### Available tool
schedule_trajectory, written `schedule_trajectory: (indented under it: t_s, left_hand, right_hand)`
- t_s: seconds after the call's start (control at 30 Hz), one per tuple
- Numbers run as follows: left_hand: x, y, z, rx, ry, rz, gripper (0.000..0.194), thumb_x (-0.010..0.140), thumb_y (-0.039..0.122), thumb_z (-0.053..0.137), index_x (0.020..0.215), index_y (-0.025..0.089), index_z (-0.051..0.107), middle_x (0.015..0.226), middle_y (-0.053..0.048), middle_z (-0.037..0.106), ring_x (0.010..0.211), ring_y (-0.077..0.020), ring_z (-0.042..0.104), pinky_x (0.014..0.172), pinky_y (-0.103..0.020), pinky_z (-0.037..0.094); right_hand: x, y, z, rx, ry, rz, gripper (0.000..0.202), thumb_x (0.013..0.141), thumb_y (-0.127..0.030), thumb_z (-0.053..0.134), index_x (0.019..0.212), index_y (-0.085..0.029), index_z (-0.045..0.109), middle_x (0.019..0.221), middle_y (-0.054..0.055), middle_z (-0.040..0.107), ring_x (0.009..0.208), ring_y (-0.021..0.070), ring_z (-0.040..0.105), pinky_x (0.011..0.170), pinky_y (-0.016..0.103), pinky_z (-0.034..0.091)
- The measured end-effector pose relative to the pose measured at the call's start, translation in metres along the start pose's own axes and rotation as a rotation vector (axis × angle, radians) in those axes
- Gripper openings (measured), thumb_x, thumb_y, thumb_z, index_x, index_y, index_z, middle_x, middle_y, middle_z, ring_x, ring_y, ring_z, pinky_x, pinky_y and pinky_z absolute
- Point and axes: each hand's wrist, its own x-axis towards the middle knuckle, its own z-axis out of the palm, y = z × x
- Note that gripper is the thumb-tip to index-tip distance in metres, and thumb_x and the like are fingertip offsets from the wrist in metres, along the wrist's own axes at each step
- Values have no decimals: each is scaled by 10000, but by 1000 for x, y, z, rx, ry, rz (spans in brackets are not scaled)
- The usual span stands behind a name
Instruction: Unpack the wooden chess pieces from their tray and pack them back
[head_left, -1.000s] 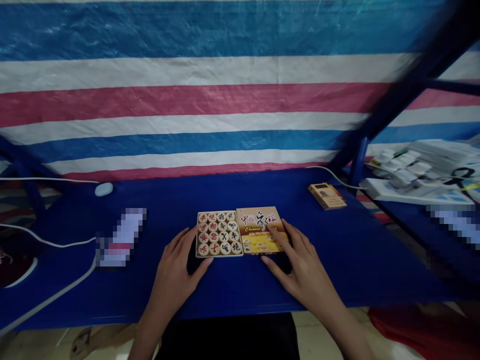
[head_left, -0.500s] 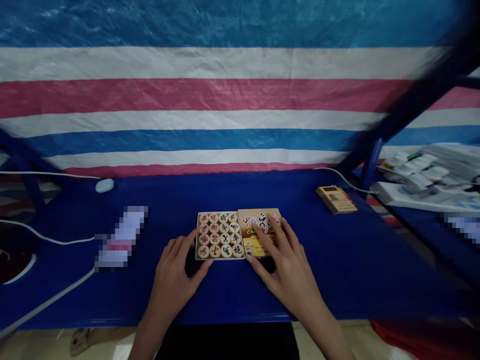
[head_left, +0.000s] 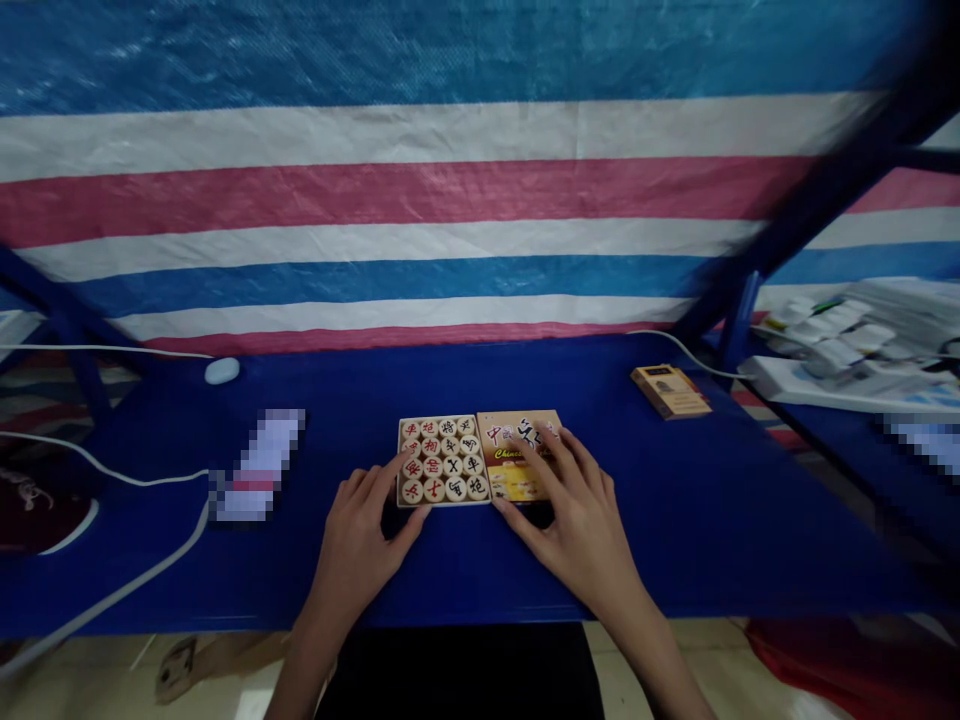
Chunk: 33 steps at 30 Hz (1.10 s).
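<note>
A shallow box of round Chinese chess pieces, with red characters on the left and black on the right, lies on the blue table. Its printed lid lies against the box's right side. My left hand is at the box's left front corner, index finger by the left side and thumb by the front edge, with the fingers apart. Over the lid, my right hand has its fingers spread across the printed top and its thumb near the seam between lid and box. Part of the lid is hidden under that hand.
A phone-like object, blurred out, lies to the left with white cables. Behind it is a small pale-blue case. A yellow-brown carton lies at the right, near a blue frame post and a power strip with plugs.
My view has shifted slightly, so the table and things on it appear a little higher. Both hands keep nearly the same places at the box and lid.
</note>
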Motion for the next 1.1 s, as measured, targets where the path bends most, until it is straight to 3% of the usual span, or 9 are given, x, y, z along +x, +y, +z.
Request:
schedule_trajectory:
  t_s: [0.2, 0.33, 0.47, 0.67, 1.1]
  left_hand:
    - [0, 2, -3, 4, 58, -18, 515, 926, 374, 653, 1414, 282, 515, 924, -20, 669, 860, -219, 643, 818, -401, 485]
    - [-2, 2, -5, -34, 147, -37, 282, 938, 363, 645, 1201, 265, 633, 827, 12, 626, 768, -171, 621, 787, -361, 468]
    - [-3, 2, -3, 8, 120, -65, 152, 922, 390, 671, 1007, 265, 663, 798, 33, 627, 699, -150, 602, 747, -351, 452]
    - [-4, 0, 0, -21, 59, -108, 173, 951, 420, 635, 1046, 280, 669, 859, 19, 660, 691, -149, 591, 710, -334, 479]
    - [-2, 1, -1, -85, 60, -113, 208, 964, 409, 609, 1112, 274, 665, 985, -19, 670, 765, -168, 642, 734, -323, 540]
  right_hand:
    - [3, -3, -5, 28, 102, 24, 740, 881, -598, 646, 1519, -311, 405, 1543, 99, 468, 1425, 395, 389, 1095, 618, 352]
    - [6, -14, -10, 111, 237, 24, 417, 906, -448, 666, 1302, -327, 613, 1268, 62, 651, 1245, 330, 532, 1033, 537, 393]
    - [9, -29, -6, 157, 160, -57, 177, 906, -383, 682, 1059, -299, 712, 1010, 42, 683, 1005, 268, 585, 858, 433, 437]
    - [8, -37, 6, 180, 120, -61, 177, 921, -341, 671, 1082, -274, 705, 976, 53, 673, 947, 258, 584, 816, 417, 442]
    - [8, -37, 10, 249, 67, -57, 148, 961, -348, 624, 1049, -243, 682, 968, 59, 662, 938, 253, 578, 832, 419, 459]
